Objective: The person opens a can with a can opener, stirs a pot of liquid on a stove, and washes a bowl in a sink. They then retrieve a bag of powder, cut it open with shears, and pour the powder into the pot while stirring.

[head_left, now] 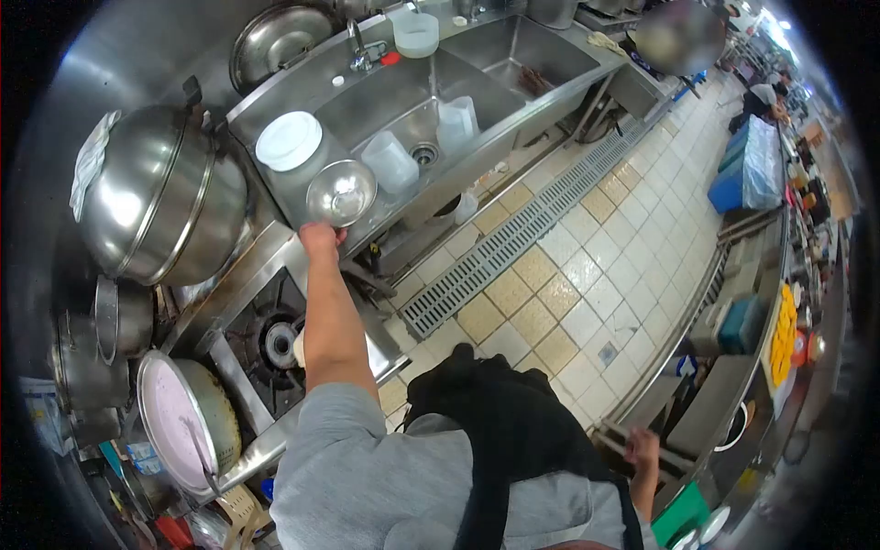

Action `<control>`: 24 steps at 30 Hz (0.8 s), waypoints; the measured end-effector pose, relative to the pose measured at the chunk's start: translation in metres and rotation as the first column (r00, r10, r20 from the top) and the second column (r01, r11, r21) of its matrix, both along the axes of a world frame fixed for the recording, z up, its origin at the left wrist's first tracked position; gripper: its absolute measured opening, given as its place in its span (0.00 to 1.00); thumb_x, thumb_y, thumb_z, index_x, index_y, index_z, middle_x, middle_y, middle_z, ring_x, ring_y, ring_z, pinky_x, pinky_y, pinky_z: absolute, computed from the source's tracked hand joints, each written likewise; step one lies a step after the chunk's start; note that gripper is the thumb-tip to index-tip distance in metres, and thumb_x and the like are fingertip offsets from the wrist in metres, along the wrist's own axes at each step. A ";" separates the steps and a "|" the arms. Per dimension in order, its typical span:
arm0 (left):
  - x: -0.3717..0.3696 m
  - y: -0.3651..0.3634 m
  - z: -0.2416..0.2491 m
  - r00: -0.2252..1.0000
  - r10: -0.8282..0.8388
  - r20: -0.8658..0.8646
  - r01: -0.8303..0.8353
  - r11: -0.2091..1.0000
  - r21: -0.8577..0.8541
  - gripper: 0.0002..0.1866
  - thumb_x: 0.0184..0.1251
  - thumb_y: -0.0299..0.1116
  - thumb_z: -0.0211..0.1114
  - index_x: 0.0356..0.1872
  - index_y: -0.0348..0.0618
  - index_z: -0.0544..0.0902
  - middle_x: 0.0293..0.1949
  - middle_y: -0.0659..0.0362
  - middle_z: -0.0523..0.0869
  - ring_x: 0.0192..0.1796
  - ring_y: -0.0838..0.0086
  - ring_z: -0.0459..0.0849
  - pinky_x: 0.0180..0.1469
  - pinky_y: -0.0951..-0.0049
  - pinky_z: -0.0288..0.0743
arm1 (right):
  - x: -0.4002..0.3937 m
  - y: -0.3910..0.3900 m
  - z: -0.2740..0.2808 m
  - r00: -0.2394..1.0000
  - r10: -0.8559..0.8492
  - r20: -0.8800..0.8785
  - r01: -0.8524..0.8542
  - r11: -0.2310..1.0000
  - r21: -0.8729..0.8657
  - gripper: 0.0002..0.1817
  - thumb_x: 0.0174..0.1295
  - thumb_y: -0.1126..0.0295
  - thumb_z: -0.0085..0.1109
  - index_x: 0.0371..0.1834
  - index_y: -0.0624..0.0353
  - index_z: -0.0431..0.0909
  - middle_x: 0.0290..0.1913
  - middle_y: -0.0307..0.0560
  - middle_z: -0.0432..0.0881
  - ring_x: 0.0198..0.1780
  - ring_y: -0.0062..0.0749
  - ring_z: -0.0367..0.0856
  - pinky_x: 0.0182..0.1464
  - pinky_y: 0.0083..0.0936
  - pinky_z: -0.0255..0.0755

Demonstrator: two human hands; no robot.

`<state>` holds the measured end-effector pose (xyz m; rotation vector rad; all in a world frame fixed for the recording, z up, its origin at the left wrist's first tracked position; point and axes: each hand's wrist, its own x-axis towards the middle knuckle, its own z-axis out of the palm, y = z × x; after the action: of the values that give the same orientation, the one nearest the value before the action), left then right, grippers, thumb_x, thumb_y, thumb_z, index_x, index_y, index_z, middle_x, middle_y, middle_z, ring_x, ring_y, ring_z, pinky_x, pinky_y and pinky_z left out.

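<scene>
My left hand (323,236) reaches forward and is closed on the near rim of a shiny metal bowl (342,194). The bowl is over the left end of the sink counter, beside a white round lid (289,141) and a translucent plastic container (391,163) in the sink. Down at my right side hangs my right hand (643,446), with its fingers loosely bent and nothing visible in them. It is near a metal shelf frame below the right-hand counter.
A gas burner (280,342) lies below my left arm. At left are a large metal domed vessel (160,192) and a pot of pale pink contents (174,426). A floor drain grate (522,247) runs along the sink (367,101). Other people (763,96) are at the far right.
</scene>
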<state>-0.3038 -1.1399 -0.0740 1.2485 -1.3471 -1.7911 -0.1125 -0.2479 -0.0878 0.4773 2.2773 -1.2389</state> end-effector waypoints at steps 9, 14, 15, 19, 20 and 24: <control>-0.102 0.120 0.058 0.994 -0.088 0.061 0.091 0.995 -0.052 0.10 0.59 0.22 0.60 0.38 0.30 0.70 0.31 0.46 0.80 0.23 0.64 0.84 0.19 0.69 0.82 | -0.323 -0.172 0.029 0.943 0.326 -0.073 -0.316 0.941 0.125 0.17 0.65 0.66 0.60 0.49 0.69 0.80 0.35 0.48 0.84 0.35 0.28 0.80 0.40 0.26 0.75; -0.157 0.162 0.097 0.949 -0.297 0.107 0.309 0.942 -0.129 0.09 0.59 0.24 0.62 0.37 0.33 0.71 0.29 0.53 0.79 0.23 0.67 0.83 0.21 0.71 0.83 | -0.481 -0.418 0.125 0.774 0.583 -0.249 -0.631 0.673 -0.386 0.21 0.68 0.61 0.58 0.56 0.65 0.72 0.36 0.47 0.80 0.33 0.27 0.82 0.32 0.23 0.75; -0.167 0.164 0.104 0.955 -0.278 0.101 0.289 0.949 -0.127 0.09 0.59 0.24 0.62 0.37 0.33 0.71 0.29 0.53 0.79 0.23 0.67 0.83 0.21 0.71 0.83 | -0.496 -0.456 0.137 0.785 0.575 -0.231 -0.612 0.658 -0.439 0.21 0.67 0.62 0.58 0.56 0.65 0.69 0.35 0.47 0.80 0.32 0.29 0.82 0.32 0.24 0.77; -0.206 0.132 0.104 0.902 -0.407 0.143 0.422 0.901 -0.100 0.11 0.62 0.28 0.64 0.40 0.35 0.73 0.29 0.56 0.79 0.26 0.71 0.84 0.24 0.72 0.82 | -0.560 -0.562 0.128 0.846 0.506 -0.169 -0.517 0.701 -0.490 0.15 0.66 0.68 0.56 0.48 0.64 0.65 0.33 0.49 0.78 0.27 0.34 0.82 0.27 0.30 0.80; -0.219 0.113 0.100 0.899 -0.437 0.020 0.437 0.899 -0.030 0.10 0.63 0.29 0.65 0.41 0.37 0.74 0.31 0.57 0.79 0.28 0.73 0.83 0.27 0.72 0.82 | -0.577 -0.580 0.124 0.842 0.514 -0.166 -0.523 0.700 -0.487 0.15 0.66 0.68 0.56 0.48 0.64 0.65 0.33 0.49 0.78 0.27 0.34 0.82 0.27 0.30 0.80; -0.287 0.000 0.066 0.934 -0.349 -0.071 0.326 0.918 -0.228 0.20 0.68 0.36 0.66 0.57 0.43 0.75 0.40 0.60 0.82 0.35 0.76 0.82 0.37 0.73 0.80 | -0.634 -0.643 0.115 0.908 0.408 -0.092 -0.398 0.778 -0.485 0.10 0.64 0.74 0.55 0.43 0.62 0.65 0.32 0.51 0.77 0.24 0.33 0.82 0.24 0.30 0.81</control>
<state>-0.5911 -1.1396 -0.0084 0.8267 -1.7205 -1.8486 -0.7466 -0.8907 0.0271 -0.1864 1.8026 -1.4963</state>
